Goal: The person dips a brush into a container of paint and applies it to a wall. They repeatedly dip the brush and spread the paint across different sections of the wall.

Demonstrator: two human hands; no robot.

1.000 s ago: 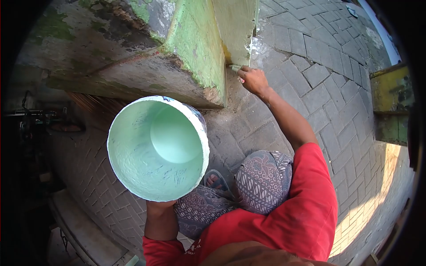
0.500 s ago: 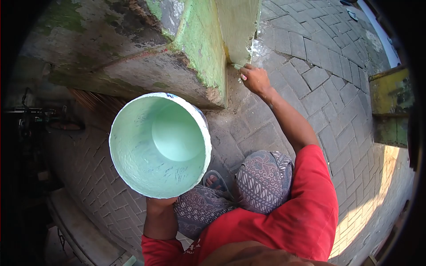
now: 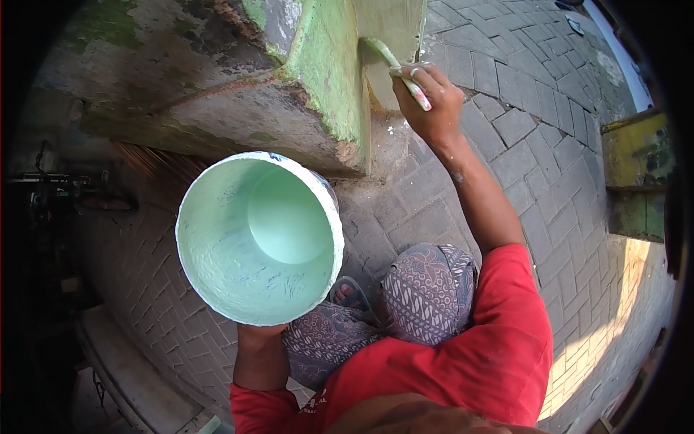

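Note:
My right hand (image 3: 436, 108) is closed around a paintbrush (image 3: 418, 94) with a pale handle marked pink at its end. The brush's green-coated front part curves to the left and meets the lower face of the wall pillar (image 3: 325, 65), whose paint is worn green. On my left, a large paint bucket (image 3: 210, 253) tilts its open mouth toward me, with light green paint (image 3: 289, 224) pooled at the bottom and dried paint along its walls. My left hand (image 3: 264, 330) supports the bucket from below near its rim; its fingers are mostly hidden behind it.
Grey paving blocks (image 3: 520, 166) cover the ground, with white paint spots near the pillar's foot. My knees in patterned cloth (image 3: 430, 296) are bent beside the bucket. A yellow-green block (image 3: 636, 166) stands at right. A dark bicycle-like shape (image 3: 87, 192) is at far left.
My right hand has risen from the pillar's foot and turned, so more of the brush shows against the wall face. The bucket and my left hand stay almost still.

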